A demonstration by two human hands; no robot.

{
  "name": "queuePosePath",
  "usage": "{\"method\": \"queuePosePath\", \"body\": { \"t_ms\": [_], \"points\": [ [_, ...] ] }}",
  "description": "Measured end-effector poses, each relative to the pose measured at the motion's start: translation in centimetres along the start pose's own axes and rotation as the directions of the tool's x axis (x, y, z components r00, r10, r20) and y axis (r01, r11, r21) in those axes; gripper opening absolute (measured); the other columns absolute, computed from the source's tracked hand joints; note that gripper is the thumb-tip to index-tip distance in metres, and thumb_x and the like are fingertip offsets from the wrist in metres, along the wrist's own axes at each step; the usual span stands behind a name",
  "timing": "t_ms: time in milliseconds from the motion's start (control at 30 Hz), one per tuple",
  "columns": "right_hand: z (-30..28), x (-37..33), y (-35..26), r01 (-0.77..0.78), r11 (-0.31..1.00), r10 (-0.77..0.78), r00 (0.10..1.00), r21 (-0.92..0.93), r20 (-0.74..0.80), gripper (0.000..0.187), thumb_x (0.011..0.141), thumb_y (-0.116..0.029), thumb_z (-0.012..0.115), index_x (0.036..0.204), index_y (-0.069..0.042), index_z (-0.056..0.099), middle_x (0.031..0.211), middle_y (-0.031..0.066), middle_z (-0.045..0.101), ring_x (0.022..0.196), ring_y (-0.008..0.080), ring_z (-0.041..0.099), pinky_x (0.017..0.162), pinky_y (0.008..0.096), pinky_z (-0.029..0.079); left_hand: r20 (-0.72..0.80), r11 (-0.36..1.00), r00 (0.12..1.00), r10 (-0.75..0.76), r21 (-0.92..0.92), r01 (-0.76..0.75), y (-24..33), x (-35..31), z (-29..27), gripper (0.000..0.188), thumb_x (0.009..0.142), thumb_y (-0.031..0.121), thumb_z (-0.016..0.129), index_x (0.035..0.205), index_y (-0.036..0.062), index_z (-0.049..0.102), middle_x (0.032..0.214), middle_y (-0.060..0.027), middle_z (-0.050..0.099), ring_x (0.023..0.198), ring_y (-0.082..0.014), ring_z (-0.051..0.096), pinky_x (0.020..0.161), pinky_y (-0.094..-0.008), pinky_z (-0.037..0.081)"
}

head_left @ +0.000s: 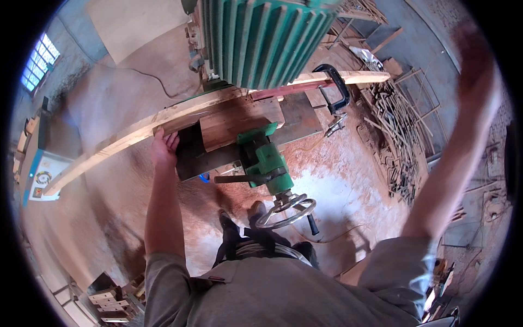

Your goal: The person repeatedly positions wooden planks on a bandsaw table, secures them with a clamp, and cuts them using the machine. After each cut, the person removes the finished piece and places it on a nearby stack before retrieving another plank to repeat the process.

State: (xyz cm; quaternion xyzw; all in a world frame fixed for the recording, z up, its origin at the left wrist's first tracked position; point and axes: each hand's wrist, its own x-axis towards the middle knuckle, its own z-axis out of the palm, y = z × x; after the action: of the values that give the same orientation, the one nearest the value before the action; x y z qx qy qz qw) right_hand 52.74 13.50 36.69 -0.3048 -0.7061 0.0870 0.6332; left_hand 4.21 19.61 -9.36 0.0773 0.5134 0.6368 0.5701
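- Head view, far left: a pale control box (50,173) with a dial, and the near-left end of the long beam (188,110) shows right over it.
- That beam is the main thing here. Its long axis goes left to right along the far edge of the bench (299,117), well past both the left and right edges. Left end points out and back toward the person, right end toward the wall. Looks bowed, but the lens bends edges too, so no promises.
- Left hand (165,150) is at the bench's left edge, fingertips against the beam's near side. My guess is it's steadying the overhang; can't tell if it's actually gripping.
- Brown board (239,122) lies flat mid-bench, near the beam, maybe as a backing or rest.
- Green housing (272,166) with a handwheel sticks out past the bench's near edge, probably so it's easy to reach.
- Ribbed green motor (267,43) hangs above the far edge, hiding a bit of the beam.
- Reddish strip (297,89) runs alongside the beam, and a black clamp (342,90) off the right edge seems to keep it put.
- Scrap pile (395,136) past that.
- Right hand (474,60) is up high and blurry, well apart from the bench. Can't tell whether it's clenched or holding anything.
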Motion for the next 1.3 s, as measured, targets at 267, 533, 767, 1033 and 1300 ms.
{"method": "queuePosePath", "body": {
  "t_ms": [267,533,767,1033,1300],
  "points": [
    [28.3,-27.3,5.0,-0.316,0.864,0.434,0.070,-0.393,0.898,0.039,0.086,-0.037,0.051,0.101,-0.002,0.057,0.098,0.0205,0.059,0.095,0.0362,0.056,0.083,0.0448,0.044,-0.109,0.999,0.994,0.017,0.047,-0.012,-0.6,1.3,-0.5,0.032,0.085,0.030,0.058,0.109,0.0086,0.053,0.094,-0.0094,0.062,0.086,-0.0209,0.061,0.076,-0.0340,0.049],
    [13.4,-28.9,13.9,-0.650,-0.383,0.594,0.370,0.656,0.714,0.038,0.092,-0.030,0.049,0.059,-0.011,0.050,0.056,0.0027,0.050,0.052,0.0159,0.052,0.055,0.0309,0.045,-0.168,0.999,0.985,0.036,0.036,-0.030,-0.2,0.1,-1.1,0.035,0.085,0.030,0.057,0.110,0.0064,0.052,0.095,-0.0096,0.062,0.088,-0.0213,0.061,0.075,-0.0341,0.049],
    [5.7,-38.9,18.5,-0.939,0.339,0.939,0.333,0.061,-0.089,0.032,0.092,-0.030,0.050,0.097,0.001,0.059,0.086,0.0088,0.063,0.069,0.0133,0.060,0.062,0.0260,0.050,-0.072,1.000,0.997,0.013,-0.023,-0.015,0.7,0.0,-0.9,0.032,0.086,0.029,0.057,0.107,0.0052,0.052,0.092,-0.0104,0.062,0.082,-0.0216,0.063,0.073,-0.0343,0.052],
    [1.9,-41.3,9.6,-0.970,0.148,0.935,0.074,0.193,-0.348,0.029,0.090,-0.026,0.050,0.099,0.001,0.054,0.079,0.0096,0.060,0.064,0.0156,0.059,0.054,0.0270,0.050,0.014,0.982,0.991,0.133,-0.139,-0.130,7.5,2.4,-10.0,0.021,0.085,0.029,0.058,0.092,0.0097,0.058,0.090,-0.0062,0.065,0.079,-0.0191,0.064,0.072,-0.0314,0.053],
    [1.7,-46.0,1.6,-0.965,0.116,0.913,0.011,0.234,-0.409,0.027,0.091,-0.026,0.050,0.094,0.000,0.054,0.079,0.0111,0.060,0.061,0.0168,0.060,0.051,0.0275,0.051,0.265,0.821,0.826,0.498,-0.452,-0.349,13.8,-4.9,-18.5,0.037,0.085,0.013,0.059,0.118,-0.0006,0.049,0.118,-0.0126,0.054,0.107,-0.0242,0.055,0.091,-0.0348,0.050]
  ]
}}
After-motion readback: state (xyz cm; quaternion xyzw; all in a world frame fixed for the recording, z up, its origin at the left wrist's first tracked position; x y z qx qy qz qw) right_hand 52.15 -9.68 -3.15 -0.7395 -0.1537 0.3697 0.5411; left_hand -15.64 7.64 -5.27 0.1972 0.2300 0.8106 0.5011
